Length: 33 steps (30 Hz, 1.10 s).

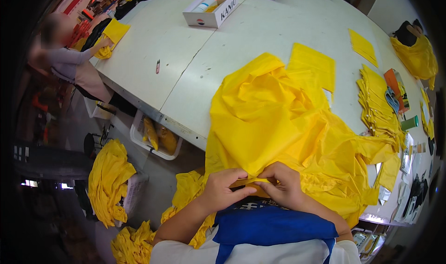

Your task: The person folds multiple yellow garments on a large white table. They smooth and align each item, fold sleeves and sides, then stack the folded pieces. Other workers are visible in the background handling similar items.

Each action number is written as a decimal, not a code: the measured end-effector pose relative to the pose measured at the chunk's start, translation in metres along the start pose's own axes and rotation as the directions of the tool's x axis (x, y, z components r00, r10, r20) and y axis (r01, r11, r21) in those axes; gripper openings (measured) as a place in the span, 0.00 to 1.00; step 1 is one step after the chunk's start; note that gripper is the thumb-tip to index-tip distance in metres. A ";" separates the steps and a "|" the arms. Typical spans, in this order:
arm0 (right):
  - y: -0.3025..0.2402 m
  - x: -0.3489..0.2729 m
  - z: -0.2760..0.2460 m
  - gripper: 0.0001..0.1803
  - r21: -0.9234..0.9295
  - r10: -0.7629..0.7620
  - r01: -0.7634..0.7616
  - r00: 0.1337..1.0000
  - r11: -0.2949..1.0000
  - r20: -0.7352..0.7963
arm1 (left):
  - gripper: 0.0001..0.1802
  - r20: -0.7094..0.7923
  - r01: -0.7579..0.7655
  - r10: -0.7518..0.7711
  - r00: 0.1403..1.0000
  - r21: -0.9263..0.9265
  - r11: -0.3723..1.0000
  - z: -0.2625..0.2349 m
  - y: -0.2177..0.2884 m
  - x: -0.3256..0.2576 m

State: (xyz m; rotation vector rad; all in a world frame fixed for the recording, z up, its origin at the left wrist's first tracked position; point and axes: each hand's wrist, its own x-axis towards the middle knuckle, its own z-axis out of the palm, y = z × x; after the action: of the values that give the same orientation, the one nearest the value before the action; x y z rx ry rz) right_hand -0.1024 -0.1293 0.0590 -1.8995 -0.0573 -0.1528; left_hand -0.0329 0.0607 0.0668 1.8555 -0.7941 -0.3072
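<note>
A large, crumpled piece of yellow fabric [274,115] spreads over the table in front of me and hangs over the near edge. Close to my body, my left hand [223,187] pinches a narrow folded edge of it. My right hand [284,184] grips the same edge a short way to the right, thumb and fingers pressed together. Between the hands the strip is held nearly level, above my blue apron [276,224]. The cloth's lower part is hidden behind my hands and arms.
Stacked yellow pieces [374,101] lie at the right, by an orange box [396,90] and a green roll [409,123]. A white carton [211,8] and small cutter [158,66] are farther back. Yellow heaps [111,182] stand left. A co-worker [74,59] handles yellow cloth.
</note>
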 end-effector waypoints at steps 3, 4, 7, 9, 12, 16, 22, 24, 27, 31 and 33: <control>0.011 -0.002 -0.008 0.13 0.022 0.075 -0.081 0.981 0.996 0.179 | 0.11 0.040 0.050 -0.050 0.998 0.021 0.999 0.003 -0.004 0.003; 0.012 -0.001 -0.015 0.16 0.044 0.002 -0.010 0.982 0.999 0.187 | 0.11 0.016 0.104 -0.104 0.995 -0.027 0.994 0.007 -0.012 0.002; 0.029 -0.002 -0.045 0.28 -0.031 -0.133 0.138 0.984 0.990 0.121 | 0.11 -0.054 0.264 -0.273 0.961 -0.128 0.956 0.018 -0.048 -0.014; 0.079 -0.015 -0.086 0.27 -0.280 0.100 -0.179 0.957 0.943 -0.273 | 0.14 -0.119 0.366 -0.382 0.917 -0.137 0.921 0.018 -0.081 -0.031; 0.210 -0.074 -0.197 0.25 -0.393 -0.020 -0.599 0.532 0.697 -0.846 | 0.16 -0.051 0.528 -0.540 0.840 -0.153 0.836 0.015 -0.113 -0.049; 0.272 -0.148 -0.304 0.32 0.190 0.223 -0.954 -0.139 0.230 -0.965 | 0.25 0.318 0.647 -0.679 0.661 0.216 0.731 -0.077 -0.134 0.011; 0.389 -0.210 -0.354 0.29 0.638 0.645 -0.184 -0.032 0.747 -0.764 | 0.36 -0.176 0.801 -0.786 0.593 0.027 0.598 -0.073 -0.244 0.176; 0.388 -0.219 -0.355 0.24 0.665 0.658 -0.141 -0.097 0.734 -0.747 | 0.33 -0.145 0.812 -0.811 0.567 -0.065 0.579 -0.049 -0.247 0.202; 0.339 -0.191 -0.347 0.19 0.655 0.672 -0.206 0.020 0.727 -0.740 | 0.28 0.078 0.676 -0.715 0.694 -0.412 0.611 -0.056 -0.301 0.208; 0.232 -0.226 -0.391 0.22 0.446 0.405 0.019 0.386 0.895 -0.829 | 0.23 0.207 0.473 -0.530 0.822 -0.767 0.434 -0.097 -0.260 0.237; 0.150 -0.221 -0.405 0.26 0.334 0.243 0.262 0.323 0.905 -0.914 | 0.23 0.105 0.349 -0.432 0.896 -0.770 0.535 -0.155 -0.218 0.225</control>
State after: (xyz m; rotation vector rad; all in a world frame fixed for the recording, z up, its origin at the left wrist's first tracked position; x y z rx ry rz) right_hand -0.3352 -0.5531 0.0192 -1.0763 0.6797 -1.1882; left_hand 0.3019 0.0781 -0.0302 1.1568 -0.0796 -0.7201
